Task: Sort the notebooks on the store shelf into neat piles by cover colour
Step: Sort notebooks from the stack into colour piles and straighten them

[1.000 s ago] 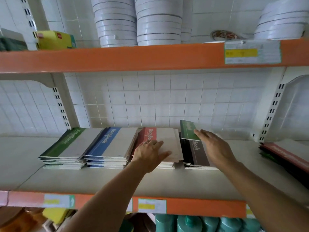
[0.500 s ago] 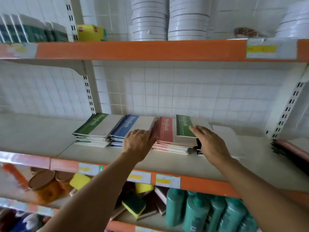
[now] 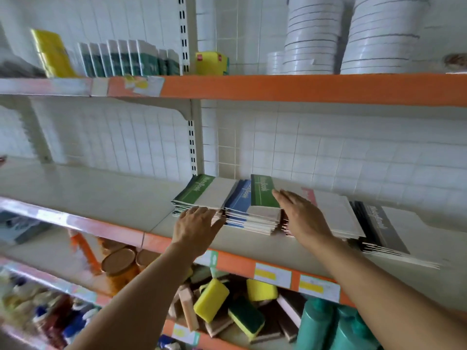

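Note:
Four notebook piles lie side by side on the middle shelf (image 3: 106, 198): a green pile (image 3: 202, 192), a blue pile (image 3: 238, 198), a red pile (image 3: 336, 213) and a black pile (image 3: 379, 223). A single green notebook (image 3: 264, 195) sits over the blue pile. My right hand (image 3: 300, 213) holds it by its right edge, fingers on top and thumb hidden. My left hand (image 3: 197, 223) rests with spread fingers against the front edge of the green pile.
Orange shelf lips (image 3: 278, 89) run above and below. White plate stacks (image 3: 313, 34) and boxes (image 3: 212, 63) stand on the upper shelf. Sponges (image 3: 212, 299), teal bottles (image 3: 316, 324) and jars (image 3: 121, 269) fill the lower shelf. The middle shelf runs bare left of the piles.
My right hand has carried the green notebook leftwards, from above the black pile across the red one to the blue pile. My left hand has shifted from the red pile to the green pile.

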`<move>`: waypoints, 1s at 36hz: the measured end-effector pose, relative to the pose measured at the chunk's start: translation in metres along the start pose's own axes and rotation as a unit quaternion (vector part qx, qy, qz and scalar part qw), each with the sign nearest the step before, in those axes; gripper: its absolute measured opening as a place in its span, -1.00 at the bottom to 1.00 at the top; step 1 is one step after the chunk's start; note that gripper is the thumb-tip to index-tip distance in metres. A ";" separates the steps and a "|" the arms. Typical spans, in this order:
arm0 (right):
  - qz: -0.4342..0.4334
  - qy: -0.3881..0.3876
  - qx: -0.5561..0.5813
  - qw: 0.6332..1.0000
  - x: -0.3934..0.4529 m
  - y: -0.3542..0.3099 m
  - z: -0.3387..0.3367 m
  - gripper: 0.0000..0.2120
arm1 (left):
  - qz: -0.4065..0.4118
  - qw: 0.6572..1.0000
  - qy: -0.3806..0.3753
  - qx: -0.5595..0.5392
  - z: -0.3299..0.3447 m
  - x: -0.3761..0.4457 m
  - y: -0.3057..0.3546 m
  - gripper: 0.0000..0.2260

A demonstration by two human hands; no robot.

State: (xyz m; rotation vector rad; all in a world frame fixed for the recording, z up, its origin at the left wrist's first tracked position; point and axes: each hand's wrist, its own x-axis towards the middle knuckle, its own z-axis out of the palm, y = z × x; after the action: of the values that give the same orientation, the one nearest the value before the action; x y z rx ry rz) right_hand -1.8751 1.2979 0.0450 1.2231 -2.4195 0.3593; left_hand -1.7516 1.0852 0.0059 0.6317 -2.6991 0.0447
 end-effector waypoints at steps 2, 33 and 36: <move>-0.007 0.002 0.003 1.000 0.016 -0.017 0.010 -0.32 | -0.001 1.000 -0.013 0.012 0.001 0.006 -0.023 -0.35; 0.033 -0.164 0.034 0.985 0.155 -0.145 0.115 -0.46 | 0.030 0.999 -0.013 -0.021 0.035 0.100 -0.185 -0.50; 0.026 -0.192 0.036 0.980 0.157 -0.142 0.119 -0.43 | 0.027 0.999 -0.013 -0.015 0.035 0.102 -0.184 -0.55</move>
State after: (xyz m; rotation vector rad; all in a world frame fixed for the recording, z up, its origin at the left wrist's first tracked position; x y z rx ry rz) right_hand -1.8724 1.0566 0.0193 1.3671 -2.7905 0.2459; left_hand -1.7687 0.8729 0.0008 0.5547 -2.7357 0.0114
